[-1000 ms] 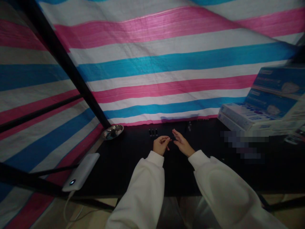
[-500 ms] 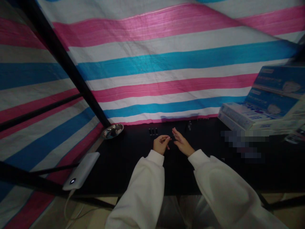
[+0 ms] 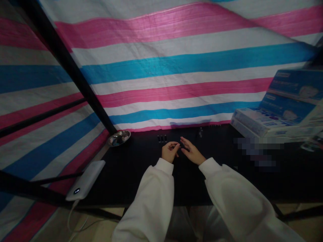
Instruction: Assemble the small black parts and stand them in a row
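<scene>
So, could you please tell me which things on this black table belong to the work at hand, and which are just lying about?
Likely in use:
the left hand
the right hand
the small dark upright pieces just beyond them

Just lying about:
the steel dish
the white power bank
the boxes of face masks

pixelated patch (image 3: pixel 258 153): unreadable | small dark items (image 3: pixel 162 138): too small to identify | mask boxes (image 3: pixel 287 107): cut off at right edge
</scene>
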Tool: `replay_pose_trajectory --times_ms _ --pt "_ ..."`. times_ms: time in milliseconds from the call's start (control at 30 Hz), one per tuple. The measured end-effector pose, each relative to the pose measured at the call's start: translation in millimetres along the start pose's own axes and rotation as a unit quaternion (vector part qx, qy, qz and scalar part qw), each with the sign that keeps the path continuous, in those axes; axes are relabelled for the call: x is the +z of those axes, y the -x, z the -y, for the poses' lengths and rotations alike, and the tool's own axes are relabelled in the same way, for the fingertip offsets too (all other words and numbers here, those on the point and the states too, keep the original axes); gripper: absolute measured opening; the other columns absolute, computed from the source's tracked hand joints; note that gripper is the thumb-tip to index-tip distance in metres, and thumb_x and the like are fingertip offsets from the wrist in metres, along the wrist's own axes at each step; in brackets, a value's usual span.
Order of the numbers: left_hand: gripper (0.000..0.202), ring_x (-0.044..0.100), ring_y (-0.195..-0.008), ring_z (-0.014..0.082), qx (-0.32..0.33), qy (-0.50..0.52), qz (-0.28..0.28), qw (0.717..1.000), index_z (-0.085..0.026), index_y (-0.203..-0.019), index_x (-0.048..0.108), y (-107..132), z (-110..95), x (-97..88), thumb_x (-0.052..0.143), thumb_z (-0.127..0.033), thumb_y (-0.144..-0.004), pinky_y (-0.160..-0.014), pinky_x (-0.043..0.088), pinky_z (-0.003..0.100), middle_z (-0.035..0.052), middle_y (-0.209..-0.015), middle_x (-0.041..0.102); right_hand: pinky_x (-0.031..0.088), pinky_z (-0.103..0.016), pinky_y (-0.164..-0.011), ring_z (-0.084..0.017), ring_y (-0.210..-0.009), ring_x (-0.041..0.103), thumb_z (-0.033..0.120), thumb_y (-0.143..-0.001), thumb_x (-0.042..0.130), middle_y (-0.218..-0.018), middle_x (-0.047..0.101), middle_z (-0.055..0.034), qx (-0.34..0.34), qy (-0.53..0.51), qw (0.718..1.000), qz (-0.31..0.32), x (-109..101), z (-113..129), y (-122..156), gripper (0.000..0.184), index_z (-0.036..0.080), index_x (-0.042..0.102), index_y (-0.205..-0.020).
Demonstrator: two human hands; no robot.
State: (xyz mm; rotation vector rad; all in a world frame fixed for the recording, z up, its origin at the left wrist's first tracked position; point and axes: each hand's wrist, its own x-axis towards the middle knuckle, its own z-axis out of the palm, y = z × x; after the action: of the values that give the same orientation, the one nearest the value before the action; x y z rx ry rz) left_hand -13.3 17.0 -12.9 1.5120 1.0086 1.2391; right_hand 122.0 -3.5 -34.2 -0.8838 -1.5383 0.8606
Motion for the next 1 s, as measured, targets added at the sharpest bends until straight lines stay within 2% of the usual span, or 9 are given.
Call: replay_pose_trajectory --times_ms 67,167,300,400,533,600,700,800,1000 --pt "0.034 0.046 -0.033 0.0044 0.005 -0.007 -0.011 1.0 -0.011 -0.082 0.058 0 0 -1.1 0.062 -0.038 -0.063 -0.031 0.034 0.017 0.0039 -0.068 0.061 0.033 -0.036 -0.096 -0.017 -0.115 0.041 0.025 -0.076 0.049 -0.127 0.042 -0.0075 -0.005 0.039 0.999 0.002 -1 2 1 0.05 0.023 0.036 -0.124" --pt "0.032 0.044 -0.033 0.0028 0.016 -0.017 -0.01 1.0 -0.012 -0.081 0.059 1 -2 -1.8 0.063 -0.038 -0.062 -0.03 0.031 0.015 0.0009 -0.064 0.057 0.04 -0.035 -0.089 -0.018 -0.099 0.053 0.028 -0.076 0.05 -0.107 0.058 -0.0064 -0.016 0.126 0.992 0.002 -4 8 -1 0.033 0.021 0.054 -0.108" --pt "0.033 0.041 -0.033 0.0018 0.014 -0.01 -0.012 1.0 -0.012 -0.081 0.059 3 -7 -1.2 0.063 -0.039 -0.061 -0.029 0.029 0.015 -0.0002 -0.065 0.055 0.043 -0.033 -0.079 -0.017 -0.086 0.055 0.026 -0.074 0.053 -0.09 0.059 -0.0062 -0.052 0.217 0.974 0.025 -10 18 -11 0.019 0.021 0.063 -0.089" --pt "0.036 0.039 -0.031 0.0014 -0.009 0.025 -0.062 0.998 -0.013 -0.084 0.055 2 -9 -1.5 0.061 -0.041 -0.062 -0.028 0.028 0.015 -0.0011 -0.064 0.055 0.043 -0.03 -0.069 -0.015 -0.073 0.053 0.026 -0.072 0.055 -0.081 0.055 -0.0058 -0.041 0.266 0.963 0.027 -13 22 -24 0.016 0.019 0.063 -0.083" --pt "0.034 0.035 -0.027 0.0012 -0.042 0.076 -0.176 0.981 -0.013 -0.08 0.05 -3 -9 -7.3 0.054 -0.044 -0.067 -0.026 0.023 0.015 -0.0041 -0.056 0.051 0.041 -0.024 -0.059 -0.011 -0.059 0.048 0.028 -0.073 0.053 -0.067 0.054 -0.0013 0.043 0.281 0.958 0.02 -11 10 -41 0.017 0.016 0.059 -0.083" --pt "0.033 0.034 -0.026 0.0016 -0.055 0.107 -0.223 0.967 -0.013 -0.078 0.049 -6 -9 -11.6 0.051 -0.045 -0.069 -0.026 0.021 0.015 -0.005 -0.053 0.049 0.04 -0.023 -0.059 -0.011 -0.06 0.049 0.027 -0.073 0.052 -0.066 0.056 -0.0007 0.081 0.286 0.954 0.029 -7 -1 -50 0.016 0.015 0.058 -0.082" --pt "0.033 0.034 -0.025 0.0025 -0.073 0.155 -0.257 0.951 -0.013 -0.076 0.048 -8 -8 -16.5 0.048 -0.046 -0.069 -0.026 0.02 0.016 -0.0059 -0.05 0.047 0.04 -0.023 -0.061 -0.011 -0.063 0.052 0.025 -0.073 0.053 -0.071 0.058 -0.0021 0.101 0.299 0.948 0.051 4 -18 -62 0.014 0.015 0.057 -0.081" --pt "0.033 0.033 -0.024 0.003 -0.096 0.181 -0.265 0.942 -0.013 -0.074 0.048 -8 -7 -17.6 0.048 -0.046 -0.068 -0.025 0.019 0.016 -0.0062 -0.048 0.046 0.04 -0.023 -0.063 -0.012 -0.067 0.053 0.023 -0.073 0.053 -0.075 0.06 -0.0037 0.101 0.318 0.941 0.051 17 -29 -72 0.013 0.015 0.057 -0.082" --pt "0.034 0.032 -0.024 0.0028 -0.118 0.177 -0.252 0.944 -0.013 -0.073 0.049 -7 -6 -14.8 0.05 -0.047 -0.067 -0.026 0.018 0.016 -0.0069 -0.044 0.044 0.039 -0.023 -0.065 -0.013 -0.072 0.055 0.021 -0.074 0.053 -0.079 0.06 -0.0056 0.114 0.347 0.93 0.041 37 -37 -86 0.012 0.015 0.056 -0.084"
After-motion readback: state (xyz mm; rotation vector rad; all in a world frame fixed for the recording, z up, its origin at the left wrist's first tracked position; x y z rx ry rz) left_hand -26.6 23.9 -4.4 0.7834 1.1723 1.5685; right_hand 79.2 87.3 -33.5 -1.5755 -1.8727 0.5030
